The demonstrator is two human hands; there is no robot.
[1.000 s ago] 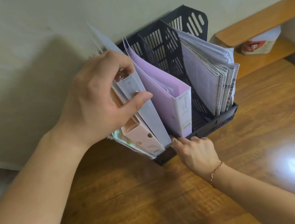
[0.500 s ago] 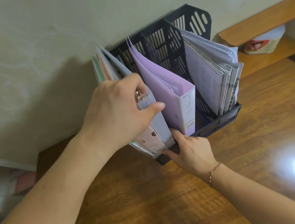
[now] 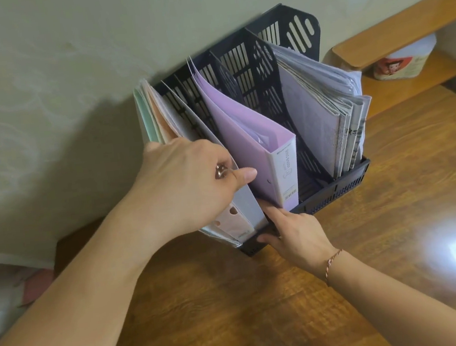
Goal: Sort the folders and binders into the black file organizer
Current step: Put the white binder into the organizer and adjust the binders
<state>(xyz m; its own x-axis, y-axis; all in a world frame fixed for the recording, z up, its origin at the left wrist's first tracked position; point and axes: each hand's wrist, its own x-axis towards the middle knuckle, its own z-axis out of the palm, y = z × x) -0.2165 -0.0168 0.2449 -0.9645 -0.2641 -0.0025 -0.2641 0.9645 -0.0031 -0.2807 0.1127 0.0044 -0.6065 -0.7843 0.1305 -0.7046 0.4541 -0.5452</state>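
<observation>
A bundle of pastel green, pink and grey folders (image 3: 226,201) is gripped by the left hand (image 3: 188,183) in the leftmost slot of the black slotted plastic file organizer (image 3: 334,189), its front edge steadied by the right hand (image 3: 293,233) on the wooden table (image 3: 265,310); the spines are seen slanting toward the wall, directly under the left hand

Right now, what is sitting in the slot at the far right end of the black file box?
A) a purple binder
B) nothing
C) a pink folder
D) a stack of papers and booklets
D: a thick stack of white and grey papers and booklets fills the rightmost slot of the black slotted plastic file organizer; the lilac cardboard binder stands further left.
</observation>
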